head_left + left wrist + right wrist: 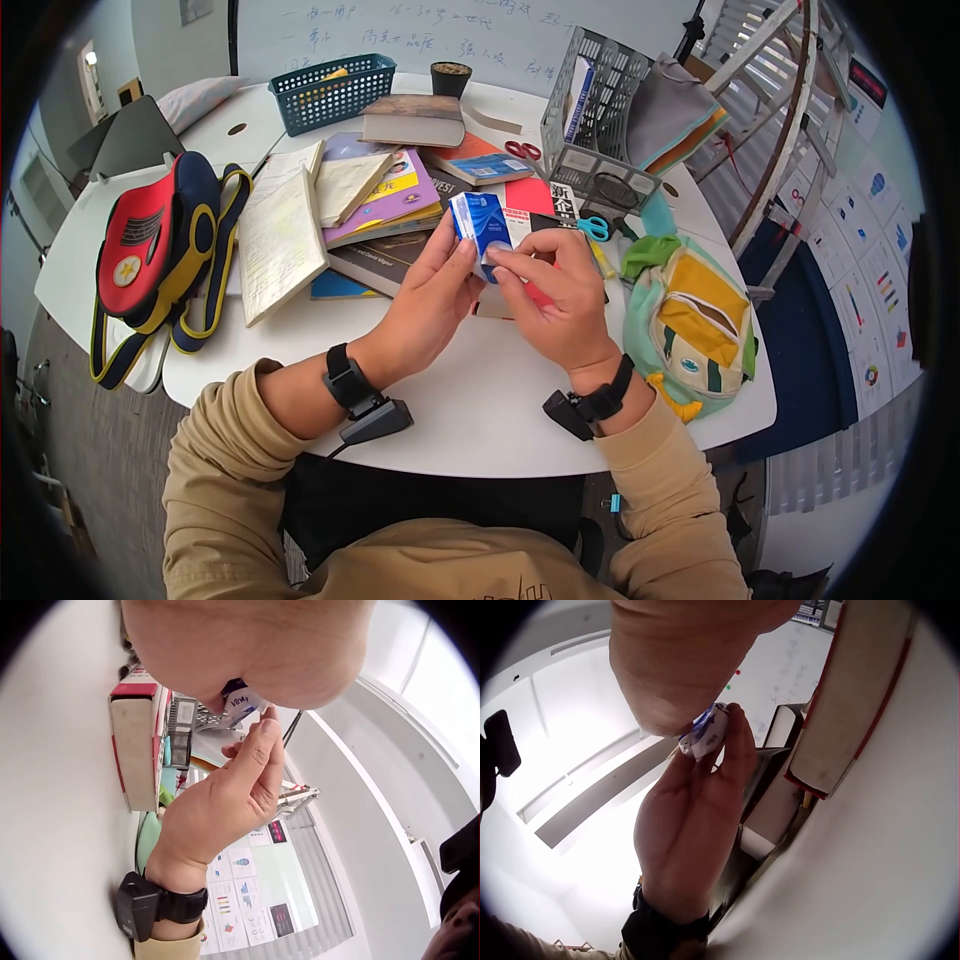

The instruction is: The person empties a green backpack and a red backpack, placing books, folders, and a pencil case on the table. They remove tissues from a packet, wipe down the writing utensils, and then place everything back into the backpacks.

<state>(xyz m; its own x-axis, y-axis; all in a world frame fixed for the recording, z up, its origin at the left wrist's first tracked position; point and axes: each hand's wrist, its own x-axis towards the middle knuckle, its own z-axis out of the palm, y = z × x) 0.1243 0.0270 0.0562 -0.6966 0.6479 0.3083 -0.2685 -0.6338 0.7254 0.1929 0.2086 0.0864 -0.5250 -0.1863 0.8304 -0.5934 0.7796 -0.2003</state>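
A blue and white tissue pack with soft, crinkled wrapping is held up over the table's middle. My left hand grips it from the left side, thumb along its face. From the right, my right hand pinches at the pack's lower right edge with thumb and forefinger. Lettering shows on the wrapper of the tissue pack in the left wrist view, partly covered by the left hand. In the right wrist view, the white end of the tissue pack sticks out beside the fingers of the left hand.
Behind the hands lie piled books and an open notebook. A red and navy bag stands left, a green and yellow backpack right. Farther back are a teal basket, a potted plant, a grey file rack and scissors.
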